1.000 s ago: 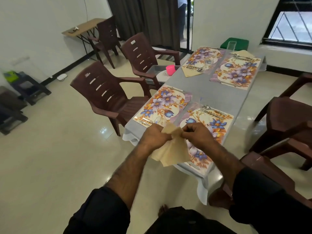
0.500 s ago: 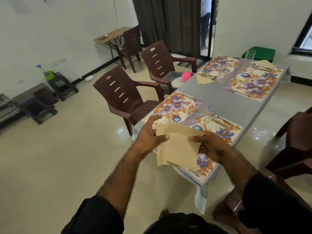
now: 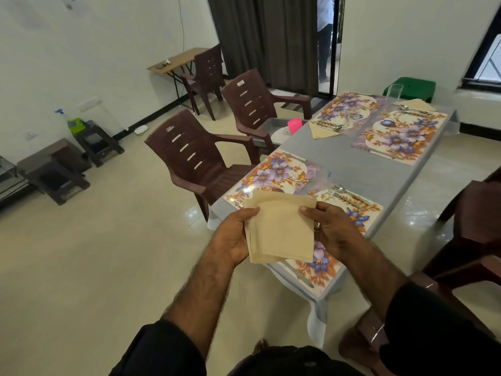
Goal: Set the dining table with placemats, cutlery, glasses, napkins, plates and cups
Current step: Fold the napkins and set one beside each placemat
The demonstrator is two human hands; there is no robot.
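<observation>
I hold a folded beige napkin point(image 3: 280, 226) between both hands, above the near end of the dining table point(image 3: 366, 172). My left hand point(image 3: 234, 236) grips its left edge, thumb curled over the top face and the other fingers hidden underneath. My right hand point(image 3: 329, 230) grips the right edge the same way, thumb laid on top. The napkin is nearly square, a little longer from its far edge to its near edge, and that long axis runs away from me, slightly tilted; its layered edges show at the left and at the bottom.

Under the napkin lies the floral placemat point(image 3: 349, 215) at the near right corner of the table, with a fork point(image 3: 342, 198) and spoon point(image 3: 352, 193) along its far edge. Another placemat point(image 3: 273, 176) sits at the near left corner, beside the brown plastic chair point(image 3: 195, 161). At the far end of the table lie two more placemats, each with a beige napkin and cutlery at its edge, and a clear glass point(image 3: 394, 92) stands by the far edge. A pink cup point(image 3: 295, 125) stands on the seat of the second chair.
</observation>
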